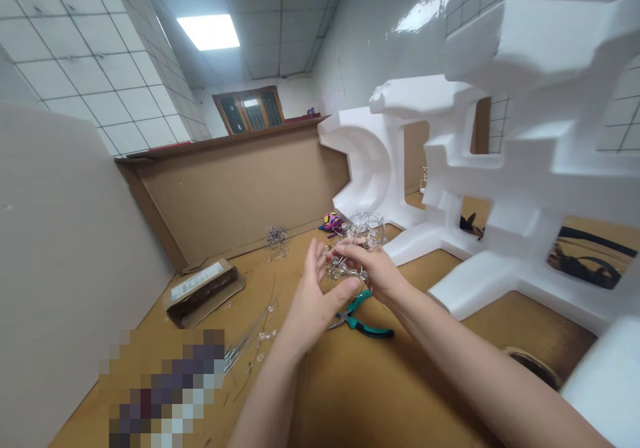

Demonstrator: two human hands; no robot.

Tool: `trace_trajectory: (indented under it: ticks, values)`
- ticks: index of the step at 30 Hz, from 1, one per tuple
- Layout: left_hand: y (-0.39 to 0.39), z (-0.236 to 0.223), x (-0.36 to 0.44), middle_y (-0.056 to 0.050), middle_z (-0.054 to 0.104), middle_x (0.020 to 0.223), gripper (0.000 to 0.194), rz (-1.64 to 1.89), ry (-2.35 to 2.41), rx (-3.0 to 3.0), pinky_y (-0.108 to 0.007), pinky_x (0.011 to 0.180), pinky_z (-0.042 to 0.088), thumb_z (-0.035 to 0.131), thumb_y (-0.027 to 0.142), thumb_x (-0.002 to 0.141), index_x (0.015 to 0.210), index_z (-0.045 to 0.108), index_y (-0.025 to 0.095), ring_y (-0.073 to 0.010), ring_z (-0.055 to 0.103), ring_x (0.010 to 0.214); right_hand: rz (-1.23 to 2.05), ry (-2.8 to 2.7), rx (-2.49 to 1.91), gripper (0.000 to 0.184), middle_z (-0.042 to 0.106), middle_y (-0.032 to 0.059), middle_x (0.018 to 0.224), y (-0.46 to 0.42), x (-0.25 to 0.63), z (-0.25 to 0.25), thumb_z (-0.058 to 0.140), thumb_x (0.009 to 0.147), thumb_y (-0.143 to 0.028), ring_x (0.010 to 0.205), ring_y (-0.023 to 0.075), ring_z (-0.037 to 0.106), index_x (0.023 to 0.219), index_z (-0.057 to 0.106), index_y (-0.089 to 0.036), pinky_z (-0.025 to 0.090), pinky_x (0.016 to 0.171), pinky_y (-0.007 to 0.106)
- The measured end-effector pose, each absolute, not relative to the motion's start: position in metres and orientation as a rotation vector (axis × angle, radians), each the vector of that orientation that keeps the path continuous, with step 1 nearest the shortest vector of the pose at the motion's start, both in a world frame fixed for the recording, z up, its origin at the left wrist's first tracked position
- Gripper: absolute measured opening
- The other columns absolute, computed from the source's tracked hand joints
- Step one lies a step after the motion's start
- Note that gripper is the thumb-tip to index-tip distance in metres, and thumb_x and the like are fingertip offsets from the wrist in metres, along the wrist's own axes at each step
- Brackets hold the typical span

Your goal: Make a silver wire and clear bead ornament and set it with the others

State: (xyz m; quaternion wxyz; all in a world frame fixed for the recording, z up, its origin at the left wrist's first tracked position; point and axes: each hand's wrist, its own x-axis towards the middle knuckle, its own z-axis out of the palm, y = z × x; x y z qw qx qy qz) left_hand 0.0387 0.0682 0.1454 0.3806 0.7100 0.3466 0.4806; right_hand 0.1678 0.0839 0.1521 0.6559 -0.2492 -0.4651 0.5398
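Note:
Both my hands meet over the cardboard-covered table (400,388), around a tangled cluster of clear crystal beads on thin wire (363,235). My right hand (373,268) is closed, pinching the lower part of the cluster from the right. My left hand (313,298) is at the left side of it with fingers stretched and apart, the thumb under the beads. Teal-handled pliers (363,318) lie on the table just below my hands.
Large white foam packing blocks (525,168) stand at the right. A small open cardboard box (203,293) lies at the left. Loose wires with beads (250,341) lie near my left forearm, a small wire bundle (276,238) and a colourful toy (331,221) farther back. Cardboard walls (235,188) enclose the table.

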Motion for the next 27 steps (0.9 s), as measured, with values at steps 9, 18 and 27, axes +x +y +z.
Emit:
trace_trajectory:
  ticks: [9, 18, 27]
  values:
    - [0.059, 0.151, 0.05, -0.009, 0.06, 0.111, 0.047, 1.377, 0.978, 1.855, -0.036, 0.087, 0.049, 0.067, 0.03, 0.068, 0.108, 0.045, 0.019, -0.0191, 0.061, 0.097, 1.381, -0.825, -0.493, 0.016, 0.068, 0.0037, 0.076, 0.077, 0.167, 0.16, 0.068, 0.063, -0.027, 0.069, 0.0157, 0.06, 0.072, 0.066, -0.015, 0.046, 0.068, 0.03]
    - [0.054, 0.149, 0.046, -0.006, 0.062, 0.097, 0.019, 1.512, 1.265, 2.209, -0.035, 0.077, 0.049, 0.044, 0.03, 0.085, 0.1, 0.051, 0.02, -0.0183, 0.061, 0.084, 1.582, -0.749, -0.389, 0.017, 0.066, 0.0022, 0.088, 0.067, 0.161, 0.164, 0.065, 0.069, -0.03, 0.076, 0.0131, 0.058, 0.08, 0.067, -0.019, 0.044, 0.07, 0.027]
    - [0.063, 0.16, 0.038, -0.007, 0.064, 0.082, 0.031, 1.075, 0.762, 1.587, -0.025, 0.058, 0.052, 0.048, 0.043, 0.081, 0.091, 0.053, 0.014, -0.0137, 0.062, 0.065, 1.468, -1.172, -0.434, 0.028, 0.062, 0.0034, 0.105, 0.071, 0.173, 0.164, 0.06, 0.074, -0.037, 0.079, 0.0133, 0.056, 0.096, 0.066, -0.022, 0.043, 0.059, 0.023]
